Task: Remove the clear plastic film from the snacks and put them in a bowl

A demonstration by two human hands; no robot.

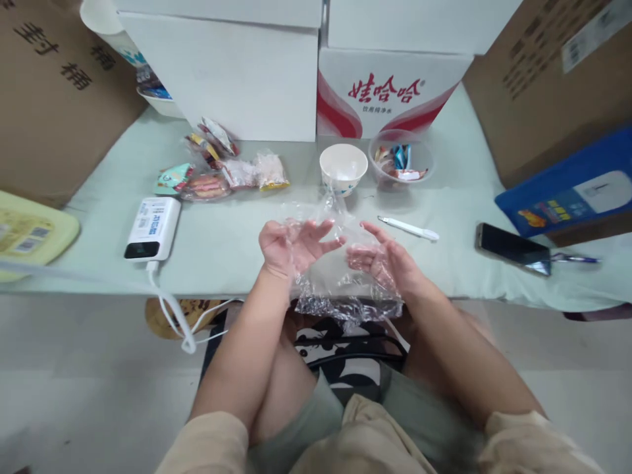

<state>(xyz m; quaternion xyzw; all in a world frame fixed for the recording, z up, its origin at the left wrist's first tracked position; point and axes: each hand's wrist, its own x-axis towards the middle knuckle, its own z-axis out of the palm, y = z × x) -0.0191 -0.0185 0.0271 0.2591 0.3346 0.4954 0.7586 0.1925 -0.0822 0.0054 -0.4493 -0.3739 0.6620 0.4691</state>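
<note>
A thin clear plastic bag [340, 280] is spread between my two hands at the table's front edge, its crinkled lower end hanging over my lap. My left hand [301, 247] has its fingers spread apart, with the film lying against them. The fingers of my right hand [382, 260] are apart too, the index finger stretched out and the film around the others. Whether each hand is inside or behind the bag is hard to tell. Just beyond the bag stands a white paper bowl [344, 164]. To the right of my right hand lies a white utility knife [409, 228].
Wrapped snacks [207, 181] lie at the back left. A clear tub [428, 158] holds small packets. A white power bank [153, 229] with a cable sits left; a phone [513, 247] and blue pouch [573, 181] are right. White cartons [395, 92] close off the back.
</note>
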